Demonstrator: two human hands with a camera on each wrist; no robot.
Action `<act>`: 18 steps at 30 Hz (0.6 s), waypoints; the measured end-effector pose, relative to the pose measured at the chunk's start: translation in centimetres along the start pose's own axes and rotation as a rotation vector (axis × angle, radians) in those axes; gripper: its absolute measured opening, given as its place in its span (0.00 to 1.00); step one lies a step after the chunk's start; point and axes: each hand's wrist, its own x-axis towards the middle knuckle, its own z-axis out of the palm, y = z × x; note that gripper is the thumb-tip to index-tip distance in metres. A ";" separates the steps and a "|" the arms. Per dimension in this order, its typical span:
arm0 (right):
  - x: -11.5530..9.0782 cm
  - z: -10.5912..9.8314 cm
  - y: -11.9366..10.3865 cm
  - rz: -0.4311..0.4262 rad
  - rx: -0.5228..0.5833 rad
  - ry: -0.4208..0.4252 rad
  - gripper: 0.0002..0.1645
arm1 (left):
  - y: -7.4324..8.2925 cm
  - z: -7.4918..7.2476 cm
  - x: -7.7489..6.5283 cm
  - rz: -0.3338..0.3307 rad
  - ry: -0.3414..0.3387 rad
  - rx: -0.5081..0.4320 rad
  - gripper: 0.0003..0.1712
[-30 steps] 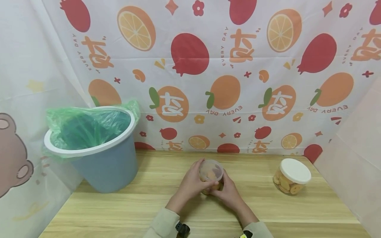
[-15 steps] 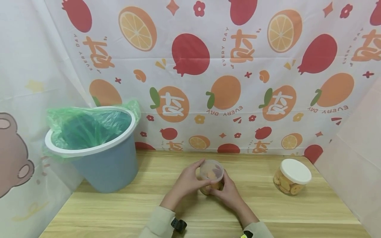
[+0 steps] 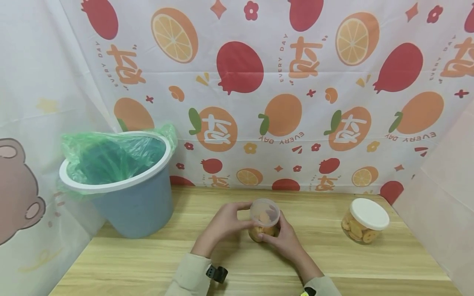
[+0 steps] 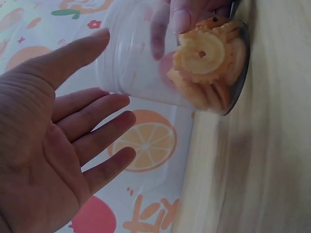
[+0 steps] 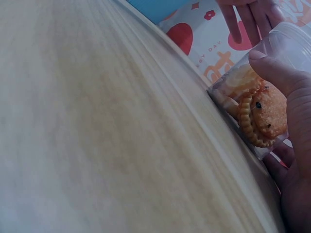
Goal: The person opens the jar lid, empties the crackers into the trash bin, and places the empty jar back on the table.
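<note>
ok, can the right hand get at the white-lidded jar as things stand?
Probably not right away: the right hand grips the clear container. Once free, likely yes, since nothing visible stands between it and the white-lidded jar.

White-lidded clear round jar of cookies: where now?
In the head view, the white-lidded jar stands on the light wood-grain table at far right, to the right of the right hand gripping another clear plastic jar.

Clear round jar (image 3: 264, 220), golden cookies (image 4: 206, 60) in its lower part, upright on wooden table (image 3: 314, 230)
</note>
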 end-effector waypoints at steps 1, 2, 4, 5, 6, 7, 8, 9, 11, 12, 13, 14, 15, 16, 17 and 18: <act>0.0 0.0 0.0 0.002 0.001 0.000 0.58 | 0.0 -0.1 0.0 -0.002 0.007 -0.002 0.32; 0.0 0.0 0.0 0.000 0.002 0.001 0.58 | -0.1 -0.1 0.0 0.000 0.014 0.001 0.30; 0.0 0.0 0.1 -0.003 -0.001 0.001 0.58 | -0.1 -0.1 0.1 -0.012 0.029 -0.007 0.27; 0.0 0.0 0.1 -0.008 -0.005 0.000 0.58 | -0.1 -0.1 0.1 -0.020 0.035 -0.010 0.26; 0.0 0.0 0.1 -0.012 -0.006 0.000 0.58 | -0.1 -0.1 0.1 -0.022 0.040 -0.012 0.26; 0.0 0.0 0.2 -0.017 -0.009 0.001 0.58 | -0.2 0.0 0.2 -0.026 0.048 -0.014 0.25; 0.0 0.0 0.2 -0.020 -0.011 0.002 0.58 | -0.2 0.0 0.2 -0.031 0.055 -0.014 0.25; 0.0 0.0 0.3 -0.024 -0.017 0.003 0.58 | -0.2 0.0 0.2 -0.045 0.061 -0.018 0.24; 0.0 0.0 0.3 -0.031 -0.027 0.005 0.58 | -0.1 0.1 0.2 -0.053 0.081 -0.002 0.24; 0.0 0.0 0.3 -0.029 -0.028 0.006 0.58 | -0.1 0.1 0.2 -0.061 0.092 0.009 0.23; 0.0 0.0 0.3 -0.028 -0.030 0.006 0.58 | -0.1 0.2 0.2 -0.074 0.103 0.015 0.23; 0.0 0.0 0.2 -0.027 -0.034 0.007 0.58 | -0.1 0.2 0.2 -0.083 0.112 0.024 0.24; 0.1 0.0 0.2 -0.025 -0.035 0.007 0.58 | -0.1 0.3 0.2 -0.089 0.120 0.033 0.25; 0.1 0.0 0.1 -0.019 -0.031 0.005 0.58 | -0.1 0.3 0.3 -0.093 0.126 0.042 0.26; 0.1 0.0 0.1 -0.015 -0.025 0.003 0.58 | -0.1 0.3 0.3 -0.100 0.130 0.044 0.29; 0.1 0.0 0.1 -0.011 -0.019 0.001 0.58 | -0.1 0.4 0.4 -0.100 0.132 0.053 0.31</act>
